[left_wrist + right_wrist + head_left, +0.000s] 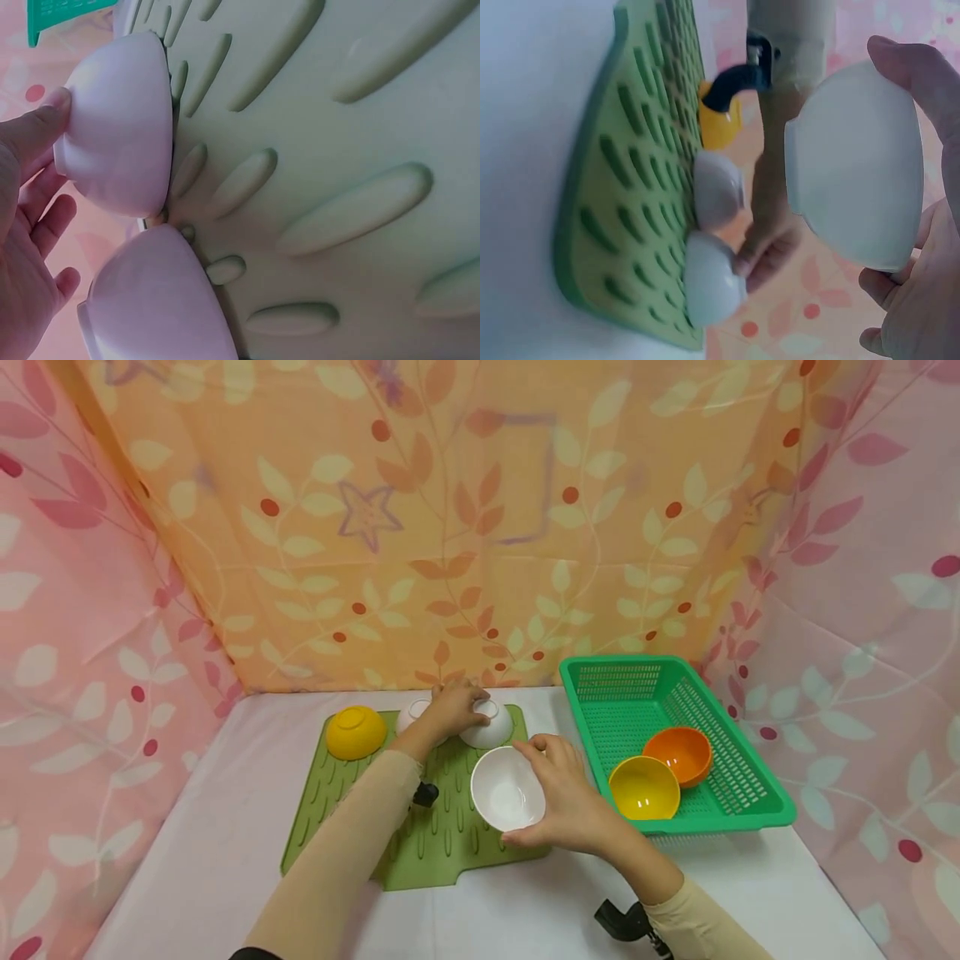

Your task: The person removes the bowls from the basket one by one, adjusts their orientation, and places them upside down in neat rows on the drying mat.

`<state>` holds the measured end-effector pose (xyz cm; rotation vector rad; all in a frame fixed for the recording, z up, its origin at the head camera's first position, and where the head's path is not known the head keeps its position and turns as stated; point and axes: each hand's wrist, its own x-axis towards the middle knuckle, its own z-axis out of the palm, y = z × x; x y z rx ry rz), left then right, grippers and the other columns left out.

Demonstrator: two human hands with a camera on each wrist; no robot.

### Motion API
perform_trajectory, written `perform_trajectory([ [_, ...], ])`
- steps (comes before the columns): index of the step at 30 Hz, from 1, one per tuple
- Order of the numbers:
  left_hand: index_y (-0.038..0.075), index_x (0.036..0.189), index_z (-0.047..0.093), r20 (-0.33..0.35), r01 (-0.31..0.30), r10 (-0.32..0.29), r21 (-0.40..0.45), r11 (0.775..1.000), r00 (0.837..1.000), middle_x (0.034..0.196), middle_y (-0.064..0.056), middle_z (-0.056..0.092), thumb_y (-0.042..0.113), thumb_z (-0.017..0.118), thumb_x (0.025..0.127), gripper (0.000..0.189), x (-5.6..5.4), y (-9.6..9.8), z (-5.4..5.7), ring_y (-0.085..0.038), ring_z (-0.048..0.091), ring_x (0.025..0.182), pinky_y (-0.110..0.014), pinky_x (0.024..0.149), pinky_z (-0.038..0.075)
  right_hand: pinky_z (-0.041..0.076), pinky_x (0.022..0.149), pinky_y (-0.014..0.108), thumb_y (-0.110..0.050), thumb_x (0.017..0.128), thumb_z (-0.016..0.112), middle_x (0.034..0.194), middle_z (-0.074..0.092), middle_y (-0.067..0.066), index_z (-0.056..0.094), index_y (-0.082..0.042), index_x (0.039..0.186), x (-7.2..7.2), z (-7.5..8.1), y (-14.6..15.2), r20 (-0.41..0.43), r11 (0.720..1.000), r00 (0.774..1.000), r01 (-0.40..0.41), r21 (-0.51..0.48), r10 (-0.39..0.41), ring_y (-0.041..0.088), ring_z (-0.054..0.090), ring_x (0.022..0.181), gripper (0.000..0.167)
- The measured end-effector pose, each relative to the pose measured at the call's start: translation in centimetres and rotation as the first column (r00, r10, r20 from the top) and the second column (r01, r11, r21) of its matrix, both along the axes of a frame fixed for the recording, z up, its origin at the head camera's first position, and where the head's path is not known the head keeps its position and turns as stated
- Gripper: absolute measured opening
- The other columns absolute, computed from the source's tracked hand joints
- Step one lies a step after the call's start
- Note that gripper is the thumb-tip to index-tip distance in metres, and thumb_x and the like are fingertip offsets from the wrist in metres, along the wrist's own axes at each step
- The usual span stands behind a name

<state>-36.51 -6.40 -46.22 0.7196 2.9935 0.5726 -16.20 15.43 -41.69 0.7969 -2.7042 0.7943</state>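
My left hand (448, 710) reaches to the back of the green ribbed drying mat (420, 868). Its thumb and index finger pinch the foot of an upside-down white bowl (116, 127), whose rim is down on the mat. Close beside it stands a second upturned white bowl (161, 300). A third white bowl (508, 789) is in my right hand (577, 810), gripped at the rim between thumb and fingers. It is held above the mat's right side, its opening facing up toward the head camera. A yellow bowl (356, 732) lies upside down at the mat's back left.
To the right stands a green plastic basket (757, 777) with a yellow bowl (645, 789) and an orange bowl (678, 756) inside. Both sit on a white-covered table (217, 827). Patterned curtains (465, 527) enclose the back and sides.
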Motion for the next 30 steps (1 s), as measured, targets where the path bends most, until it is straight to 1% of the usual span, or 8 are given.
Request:
perform_trajectory([
  [4, 0.02, 0.135, 0.068, -0.012, -0.001, 0.001, 0.014, 1.0, 1.0, 0.129, -0.007, 0.062, 0.042, 0.08, 0.088, 0.053, 0.4, 0.0, 0.2, -0.028, 0.053, 0.124, -0.056, 0.103, 0.03, 0.033, 0.109, 0.054, -0.057, 0.051, 0.097, 0.133, 0.044, 0.006, 0.049, -0.013, 0.149, 0.7, -1.1, -0.9, 0.032, 0.999, 0.999, -0.027, -0.028, 0.028, 0.027, 0.034, 0.132, 0.118],
  [11, 0.019, 0.137, 0.067, -0.009, -0.042, 0.042, 0.002, 0.999, 0.999, 0.139, -0.008, 0.06, 0.041, 0.079, 0.089, 0.054, 1.3, 0.1, 0.6, -0.031, 0.047, 0.132, -0.054, 0.102, 0.029, 0.033, 0.109, 0.052, -0.058, 0.052, 0.097, 0.132, 0.041, 0.001, 0.048, -0.015, 0.15, 1.7, -2.3, -2.0, 0.097, 0.996, 0.993, -0.058, -0.063, 0.064, 0.022, 0.032, 0.131, 0.118],
  [16, 0.02, 0.138, 0.066, -0.009, -0.089, 0.089, -0.007, 0.996, 0.996, 0.146, -0.005, 0.057, 0.042, 0.079, 0.09, 0.054, 1.4, 0.7, 0.3, -0.03, 0.045, 0.134, -0.052, 0.102, 0.028, 0.032, 0.109, 0.054, -0.058, 0.051, 0.097, 0.134, 0.04, 0.0, 0.048, -0.016, 0.15, 2.0, -2.9, -2.4, 0.102, 0.996, 0.992, -0.062, -0.071, 0.069, 0.022, 0.03, 0.133, 0.119],
  [19, 0.02, 0.139, 0.065, -0.013, -0.093, 0.093, -0.012, 0.996, 0.996, 0.147, -0.005, 0.056, 0.041, 0.078, 0.09, 0.054, 1.6, 0.8, 0.2, -0.031, 0.043, 0.136, -0.053, 0.102, 0.028, 0.032, 0.11, 0.053, -0.058, 0.05, 0.097, 0.133, 0.04, -0.001, 0.047, -0.017, 0.151, 2.0, -3.0, -2.5, 0.098, 0.995, 0.992, -0.068, -0.067, 0.075, 0.021, 0.031, 0.132, 0.119],
  [21, 0.02, 0.14, 0.064, -0.02, -0.089, 0.089, -0.006, 0.996, 0.996, 0.148, -0.005, 0.055, 0.041, 0.078, 0.091, 0.055, 2.0, 0.7, 0.5, -0.031, 0.041, 0.139, -0.055, 0.104, 0.028, 0.031, 0.11, 0.053, -0.058, 0.051, 0.097, 0.134, 0.04, -0.001, 0.047, -0.017, 0.151, 2.0, -3.0, -2.5, 0.099, 0.995, 0.992, -0.072, -0.065, 0.079, 0.021, 0.032, 0.131, 0.119],
  [23, 0.02, 0.142, 0.062, -0.029, -0.077, 0.077, 0.014, 0.997, 0.997, 0.148, -0.006, 0.055, 0.041, 0.077, 0.091, 0.057, 2.5, 0.4, 1.2, -0.032, 0.038, 0.143, -0.057, 0.107, 0.028, 0.032, 0.109, 0.053, -0.059, 0.051, 0.096, 0.135, 0.04, -0.001, 0.047, -0.017, 0.151, 2.0, -3.0, -2.5, 0.099, 0.995, 0.992, -0.071, -0.064, 0.077, 0.021, 0.032, 0.131, 0.119],
  [25, 0.021, 0.144, 0.06, -0.043, -0.055, 0.056, 0.041, 0.998, 0.997, 0.148, -0.005, 0.054, 0.043, 0.075, 0.093, 0.058, 3.2, 0.1, 2.5, -0.032, 0.038, 0.144, -0.06, 0.109, 0.028, 0.035, 0.108, 0.053, -0.059, 0.051, 0.096, 0.135, 0.04, 0.0, 0.047, -0.018, 0.151, 1.9, -2.9, -2.5, 0.091, 0.996, 0.994, -0.06, -0.069, 0.066, 0.023, 0.031, 0.132, 0.119],
  [30, 0.02, 0.145, 0.058, -0.075, 0.039, -0.03, 0.114, 0.993, 0.997, 0.148, -0.005, 0.055, 0.045, 0.071, 0.096, 0.057, 5.7, -1.1, 7.3, -0.032, 0.041, 0.141, -0.062, 0.112, 0.028, 0.039, 0.107, 0.055, -0.059, 0.05, 0.097, 0.135, 0.042, 0.003, 0.046, -0.021, 0.151, 1.8, -2.9, -2.3, 0.048, 0.997, 0.999, -0.018, -0.075, 0.022, 0.029, 0.031, 0.135, 0.12],
])
